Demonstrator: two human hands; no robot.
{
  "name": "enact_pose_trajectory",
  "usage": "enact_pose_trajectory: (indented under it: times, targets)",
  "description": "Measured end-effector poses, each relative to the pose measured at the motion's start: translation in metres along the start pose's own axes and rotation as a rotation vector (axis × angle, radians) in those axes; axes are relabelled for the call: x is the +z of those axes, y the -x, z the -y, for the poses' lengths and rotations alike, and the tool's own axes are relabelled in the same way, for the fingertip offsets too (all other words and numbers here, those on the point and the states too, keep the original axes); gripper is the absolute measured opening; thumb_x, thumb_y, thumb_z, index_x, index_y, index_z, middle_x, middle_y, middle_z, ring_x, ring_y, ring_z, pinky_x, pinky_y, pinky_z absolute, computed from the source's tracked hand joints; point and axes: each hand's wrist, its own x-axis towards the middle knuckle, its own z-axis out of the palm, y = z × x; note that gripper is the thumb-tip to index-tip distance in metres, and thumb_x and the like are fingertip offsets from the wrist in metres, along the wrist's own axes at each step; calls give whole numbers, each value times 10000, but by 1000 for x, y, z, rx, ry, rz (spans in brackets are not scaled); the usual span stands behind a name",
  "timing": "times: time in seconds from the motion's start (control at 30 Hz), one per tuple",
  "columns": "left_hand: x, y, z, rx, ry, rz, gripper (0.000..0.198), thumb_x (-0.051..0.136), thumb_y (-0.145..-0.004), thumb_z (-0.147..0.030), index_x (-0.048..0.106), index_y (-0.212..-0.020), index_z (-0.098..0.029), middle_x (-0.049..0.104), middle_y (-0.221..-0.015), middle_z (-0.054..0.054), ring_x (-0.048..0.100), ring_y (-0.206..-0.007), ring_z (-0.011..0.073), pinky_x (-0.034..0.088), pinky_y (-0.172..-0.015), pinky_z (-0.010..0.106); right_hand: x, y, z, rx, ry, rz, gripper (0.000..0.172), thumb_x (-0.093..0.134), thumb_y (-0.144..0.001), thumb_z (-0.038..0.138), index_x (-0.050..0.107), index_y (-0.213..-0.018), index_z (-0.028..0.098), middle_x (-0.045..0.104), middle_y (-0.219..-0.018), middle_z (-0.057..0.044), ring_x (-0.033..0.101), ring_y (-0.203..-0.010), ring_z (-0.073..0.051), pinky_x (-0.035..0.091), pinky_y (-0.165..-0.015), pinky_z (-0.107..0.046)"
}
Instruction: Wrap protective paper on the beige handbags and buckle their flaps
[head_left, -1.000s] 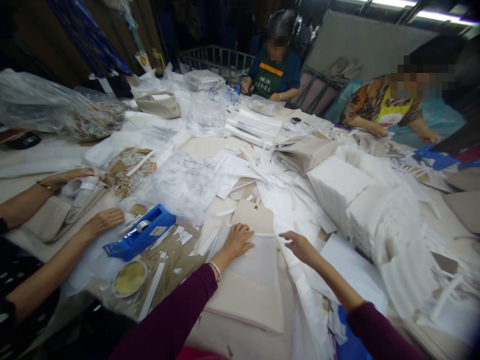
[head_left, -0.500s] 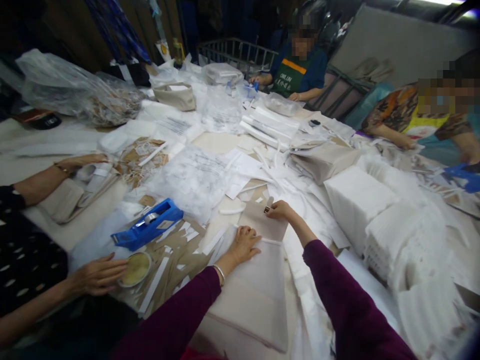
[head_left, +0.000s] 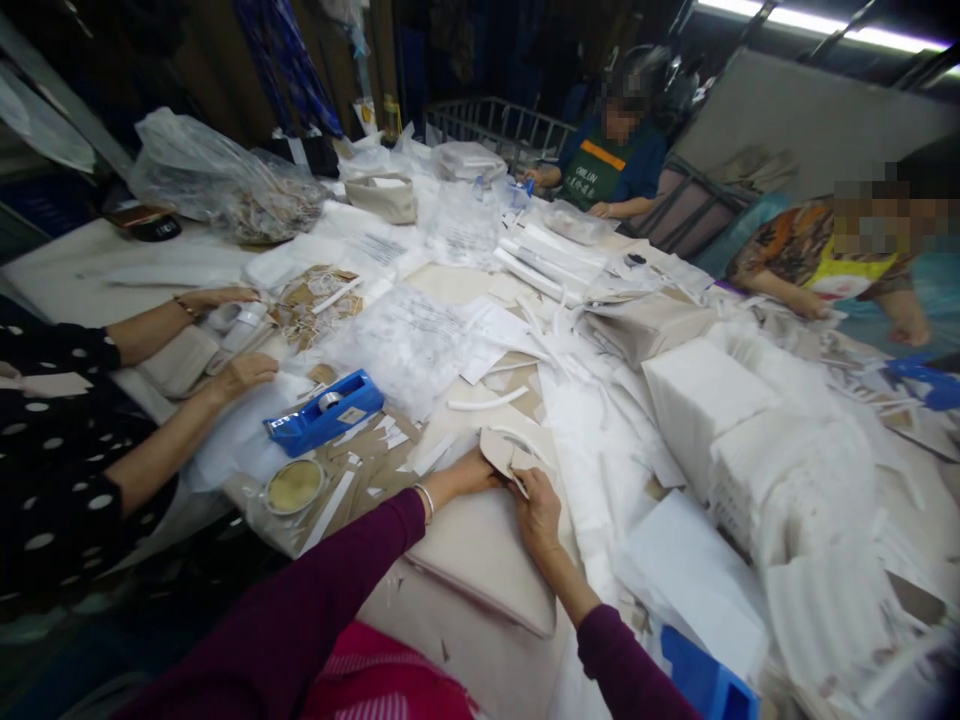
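My left hand (head_left: 469, 473) and my right hand (head_left: 537, 505) meet at the near middle of the table, both closed on the folded-over top of a beige cloth bag (head_left: 504, 452). The bag's flap curls up between my fingers. It lies on top of a stack of flat beige bags (head_left: 480, 555) that reaches toward me. Both my arms wear dark purple sleeves, and a thin bracelet circles my left wrist.
A blue tape dispenser (head_left: 324, 411) and a round tin (head_left: 294, 486) sit to my left among paper strips. A person in a dotted black top (head_left: 52, 400) works at the left. White stacks (head_left: 705, 390) stand right. Two more people sit across the table.
My right hand came back from the far end of the beige bag to meet my left hand, folding the bag's top toward me. The neighbour's hand left the round tin.
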Motion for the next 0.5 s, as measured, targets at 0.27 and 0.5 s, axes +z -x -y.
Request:
enact_pose_trajectory:
  times: [0.27, 0.5]
  targets:
    - [-13, 16, 6, 6, 44, 150, 499, 718, -691, -226, 579, -1167, -174, 526, -1313, 99, 411, -1253, 273, 289, -1096, 402, 8, 6, -4, -184, 58, -46, 232, 391, -934, 327, 561, -1008, 186, 601, -900, -69, 540, -866, -199, 384, -717, -276]
    - [-12, 35, 17, -103, -11, 70, 884, 749, -630, -446, 369, -1366, -138, 335, -1450, 191, 308, -1327, 349, 203, -1111, 464, 0, 1, -4, -280, 216, 117, 216, 375, -939, 329, 551, -956, 206, 597, -911, -60, 532, -857, -185, 355, -690, -259]
